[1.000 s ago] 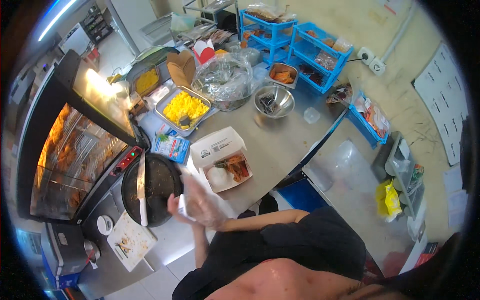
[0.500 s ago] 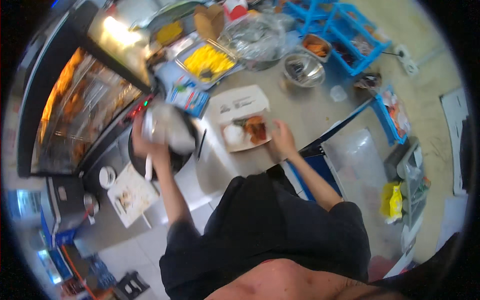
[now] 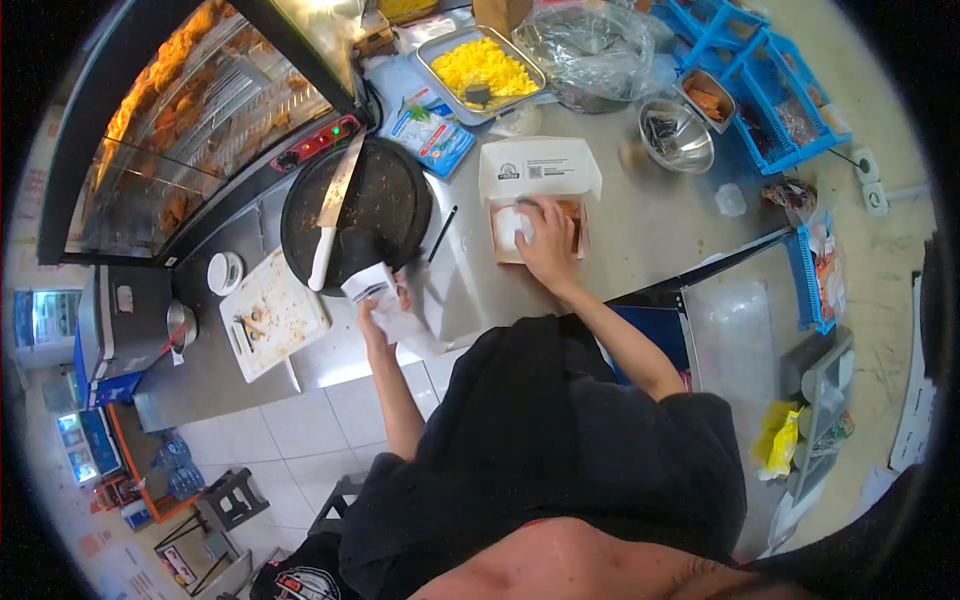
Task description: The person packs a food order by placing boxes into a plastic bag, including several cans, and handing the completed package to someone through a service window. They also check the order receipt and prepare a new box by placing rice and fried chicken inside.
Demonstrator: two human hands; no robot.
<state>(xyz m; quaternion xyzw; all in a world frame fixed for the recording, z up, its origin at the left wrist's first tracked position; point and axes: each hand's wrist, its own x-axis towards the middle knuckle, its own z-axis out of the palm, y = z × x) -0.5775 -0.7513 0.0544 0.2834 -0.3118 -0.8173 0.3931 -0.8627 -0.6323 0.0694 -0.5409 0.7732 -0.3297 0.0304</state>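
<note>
My left hand (image 3: 381, 317) grips a white paper wrapper (image 3: 378, 296) just in front of a round black griddle (image 3: 372, 213). A long knife with a white handle (image 3: 332, 208) lies across that griddle. My right hand (image 3: 548, 243) rests flat inside an open white takeaway box (image 3: 537, 178) on the steel counter, covering most of the food; a patch of white rice (image 3: 509, 228) and a bit of fried food show beside my fingers. The box lid stands open toward the back.
A steel tray of yellow food (image 3: 484, 68), a plastic-covered bowl (image 3: 590, 48), a steel bowl (image 3: 676, 131), blue baskets (image 3: 770, 90) and a blue packet (image 3: 432, 134) stand behind. A lit warmer cabinet with fried food (image 3: 190, 120) and a soiled white cutting board (image 3: 272, 315) are at left.
My left hand came down from beside the griddle to its front edge, still holding the wrapper. My right hand moved from the box's right edge onto the food.
</note>
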